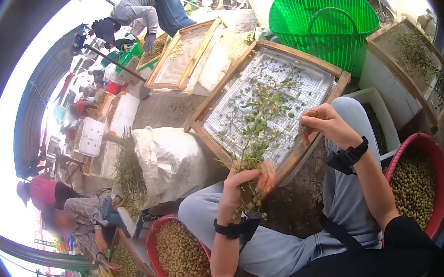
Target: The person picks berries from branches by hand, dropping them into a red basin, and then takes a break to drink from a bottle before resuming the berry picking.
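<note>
My left hand [240, 187] is closed around the stems of a leafy sprig [258, 129] that bears small round green and yellowish fruits. The sprig reaches out over a wooden-framed mesh screen [214, 110], where loose fruits and leaf bits are scattered. Near the screen's right side, my right hand [330, 125] has its thumb and fingers curled together, with what lies in them too small to make out. Red tubs full of round fruits stand by both my legs, the left tub [156, 262] and the right tub [442, 181].
A green plastic basket [323, 27] stands behind the screen. To its right is another framed screen [409, 61] with sprigs, beside a white foam box [392, 133]. A white sack [168, 162] sits at left. Other people work at left and at the top.
</note>
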The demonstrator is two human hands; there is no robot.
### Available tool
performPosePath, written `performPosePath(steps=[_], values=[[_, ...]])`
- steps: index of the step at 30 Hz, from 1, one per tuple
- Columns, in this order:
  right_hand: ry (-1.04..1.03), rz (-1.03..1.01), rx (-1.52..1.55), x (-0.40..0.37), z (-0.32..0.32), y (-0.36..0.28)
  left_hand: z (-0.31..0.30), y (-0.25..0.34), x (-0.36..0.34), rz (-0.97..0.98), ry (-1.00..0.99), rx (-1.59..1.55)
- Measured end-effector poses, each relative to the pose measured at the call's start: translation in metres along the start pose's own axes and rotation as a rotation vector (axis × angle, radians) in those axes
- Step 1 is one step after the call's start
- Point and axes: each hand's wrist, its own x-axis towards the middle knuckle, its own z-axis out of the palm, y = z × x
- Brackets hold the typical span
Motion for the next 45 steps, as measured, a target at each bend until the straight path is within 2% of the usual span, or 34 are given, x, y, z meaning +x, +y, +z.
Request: performPosePath(steps=[6, 12, 17, 20, 23, 27, 31, 35, 38, 45], values=[[0.173, 0.011, -0.007, 0.004, 0.002, 0.005, 0.004, 0.004, 0.002, -0.011, -0.084, 0.086], [0.301, 0.063, 0.006, 0.007, 0.004, 0.009, 0.013, 0.004, -0.002, -0.089, 0.024, 0.149], [0.340, 0.062, 0.038, 0.001, 0.002, 0.004, 0.010, -0.002, 0.002, -0.088, -0.025, 0.155], [0.365, 0.021, 0.085, -0.001, 0.003, 0.002, 0.014, -0.003, 0.001, -0.040, 0.014, 0.189], [0.462, -0.001, 0.070, -0.002, 0.008, -0.001, 0.013, -0.007, 0.003, -0.079, 0.058, 0.203], [0.433, -0.130, 0.114, -0.002, 0.008, 0.005, 0.018, -0.009, 0.005, -0.039, 0.052, 0.224], [0.267, -0.130, 0.085, -0.004, 0.002, -0.002, 0.014, -0.005, 0.006, -0.056, 0.029, 0.323], [0.147, -0.008, -0.024, -0.007, -0.003, -0.008, 0.004, -0.003, 0.005, -0.023, 0.013, 0.346], [0.060, -0.042, -0.093, -0.007, -0.005, -0.004, 0.001, -0.001, 0.004, -0.020, 0.024, 0.353], [0.130, -0.060, 0.059, -0.009, 0.000, -0.008, 0.002, -0.005, 0.006, -0.019, -0.012, 0.378]])
